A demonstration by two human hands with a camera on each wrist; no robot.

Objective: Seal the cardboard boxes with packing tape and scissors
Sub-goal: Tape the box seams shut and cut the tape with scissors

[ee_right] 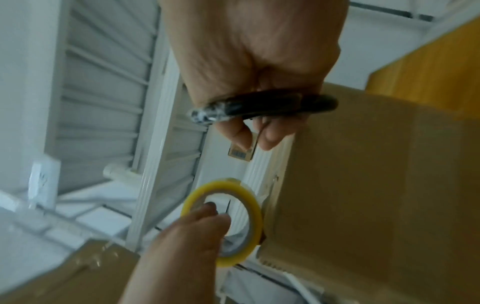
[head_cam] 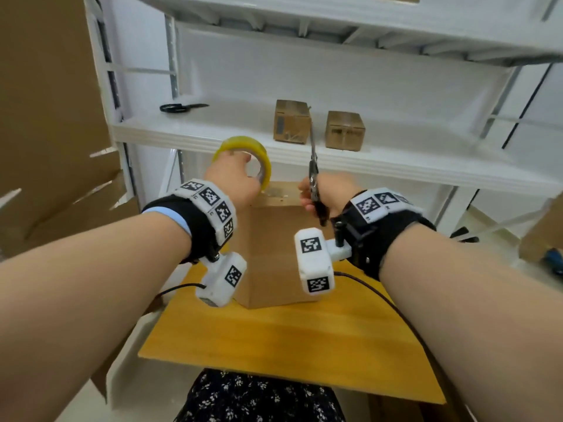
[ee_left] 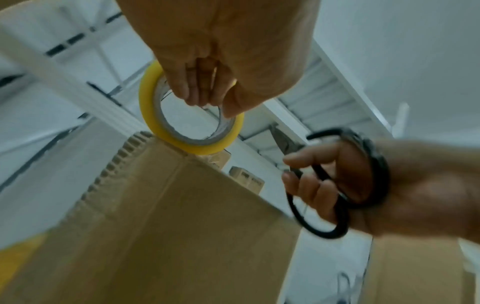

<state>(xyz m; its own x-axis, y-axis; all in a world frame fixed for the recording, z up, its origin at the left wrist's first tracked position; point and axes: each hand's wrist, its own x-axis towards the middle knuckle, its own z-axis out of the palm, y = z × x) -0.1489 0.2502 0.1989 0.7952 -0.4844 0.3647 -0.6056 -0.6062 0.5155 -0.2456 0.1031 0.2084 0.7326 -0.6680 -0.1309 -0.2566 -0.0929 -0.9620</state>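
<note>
Cardboard box [head_cam: 274,245] stands on the yellow wooden counter [head_cam: 274,339], tape roll and scissors held over its top.

Head view: white metal shelving [head_cam: 380,156] rises behind the counter, carrying two small brown boxes [head_cam: 320,126] and a spare pair of black scissors [head_cam: 179,107]. Left wrist view: the left hand [ee_left: 221,67] curls fingers through the glossy yellow tape roll [ee_left: 182,135], which touches the box's corrugated top edge. Right wrist view: the right hand [ee_right: 254,67] grips the black looped handles of the scissors [ee_right: 272,107] beside the plain, smooth box wall; in the head view the blades point up.
</note>
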